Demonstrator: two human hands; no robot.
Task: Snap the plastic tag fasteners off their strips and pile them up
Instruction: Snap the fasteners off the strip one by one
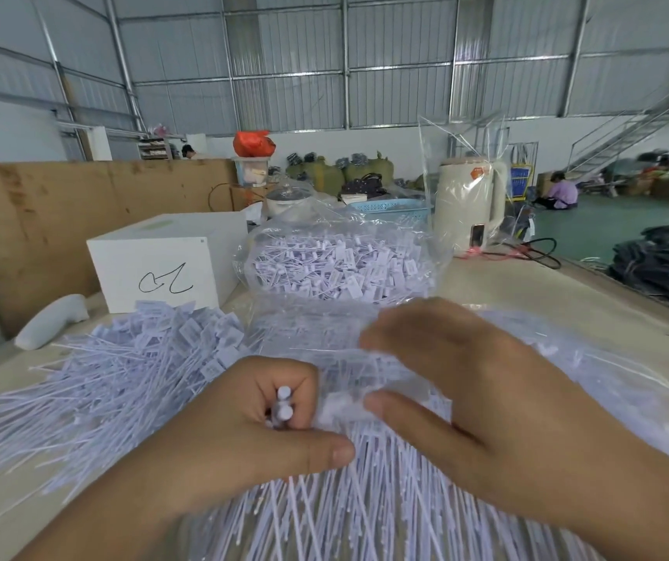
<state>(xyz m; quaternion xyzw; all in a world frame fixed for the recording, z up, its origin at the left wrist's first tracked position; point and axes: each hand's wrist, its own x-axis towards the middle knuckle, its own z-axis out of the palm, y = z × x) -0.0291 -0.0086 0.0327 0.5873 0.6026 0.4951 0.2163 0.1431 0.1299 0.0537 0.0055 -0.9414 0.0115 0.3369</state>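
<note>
Fingers [284, 402] of the left hand [244, 431] are curled round a small bundle of white plastic fastener strips [283, 406]. A blurred white tag [345, 406], apparently part of those strips, is pinched by the right hand [466, 406]. Loose pale-lilac plastic tag fasteners [130, 366] are heaped on the beige bench [527, 285] to the left.

A left hand [244, 431] grips a bundle of white plastic tag fasteners [283, 404]. The right hand [458, 402] pinches blurred fasteners just beside it. Loose fasteners [122, 370] lie piled on the table [527, 285].
</note>
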